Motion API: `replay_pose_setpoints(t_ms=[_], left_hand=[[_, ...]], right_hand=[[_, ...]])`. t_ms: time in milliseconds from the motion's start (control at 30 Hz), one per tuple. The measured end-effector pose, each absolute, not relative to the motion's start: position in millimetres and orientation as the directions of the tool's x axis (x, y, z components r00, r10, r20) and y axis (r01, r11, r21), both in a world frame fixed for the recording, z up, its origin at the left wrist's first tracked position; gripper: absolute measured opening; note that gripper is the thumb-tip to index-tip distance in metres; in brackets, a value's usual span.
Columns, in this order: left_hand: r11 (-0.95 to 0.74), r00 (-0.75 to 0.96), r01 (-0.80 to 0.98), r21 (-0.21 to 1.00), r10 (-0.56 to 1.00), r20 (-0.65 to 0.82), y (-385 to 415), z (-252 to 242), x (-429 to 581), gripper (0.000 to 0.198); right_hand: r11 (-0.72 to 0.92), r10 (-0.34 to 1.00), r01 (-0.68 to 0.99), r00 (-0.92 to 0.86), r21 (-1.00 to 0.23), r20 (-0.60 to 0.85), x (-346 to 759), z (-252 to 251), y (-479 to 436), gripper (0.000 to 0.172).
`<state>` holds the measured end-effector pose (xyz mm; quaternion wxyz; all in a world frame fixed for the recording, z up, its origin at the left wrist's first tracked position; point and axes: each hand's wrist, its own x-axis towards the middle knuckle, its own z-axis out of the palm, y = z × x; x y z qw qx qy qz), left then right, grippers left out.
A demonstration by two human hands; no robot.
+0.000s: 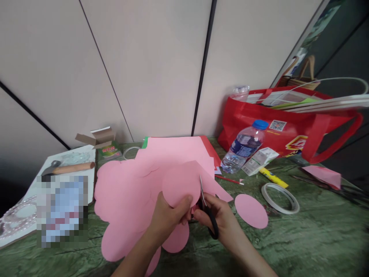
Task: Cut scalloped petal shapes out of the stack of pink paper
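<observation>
My left hand (pixel 170 215) is closed on a pink paper piece (pixel 181 182) with a rounded edge, thumb on top, holding it up over the table. My right hand (pixel 216 216) grips black-handled scissors (pixel 208 211), whose blades point up and cut into the right side of that paper. Beneath lie several pink paper rounds (pixel 127 200) and a larger pink sheet (pixel 173 151). A single cut pink oval (pixel 251 211) rests on the green table just right of my right hand.
A water bottle (pixel 243 147) lies by a red bag (pixel 291 127) at the back right. A tape ring (pixel 280 197), yellow glue tube (pixel 273 177), small carton (pixel 259 160), red pencil (pixel 229 179) and an open box (pixel 101 143) lie around. A wooden-handled tool (pixel 70 168) rests on white sheets at the left.
</observation>
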<state>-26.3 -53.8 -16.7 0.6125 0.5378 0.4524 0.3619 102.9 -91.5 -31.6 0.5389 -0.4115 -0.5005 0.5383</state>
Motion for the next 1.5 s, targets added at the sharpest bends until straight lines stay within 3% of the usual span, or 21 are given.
replay_pose_setpoints(t_ms=[600,1067,1333,1500], left_hand=[[0.105,0.355,0.032,0.994,0.929,-0.109,-53,-23,-30,0.034],[0.098,0.331,0.054,0.994,0.937,-0.111,-50,-21,-30,0.039],[0.122,0.353,0.051,0.991,0.926,-0.132,-52,-21,-29,0.036],[0.101,0.338,0.068,0.993,0.934,-0.118,-51,-21,-30,0.039]], right_hand=[[0.070,0.995,-0.180,-0.055,-0.981,0.082,104,-37,-91,0.024],[0.058,0.998,-0.142,-0.028,-0.988,0.062,107,-42,-92,0.032],[0.053,0.989,-0.247,-0.120,-0.967,0.085,103,-32,-91,0.025],[0.060,0.990,-0.209,-0.111,-0.976,0.085,105,-32,-91,0.028]])
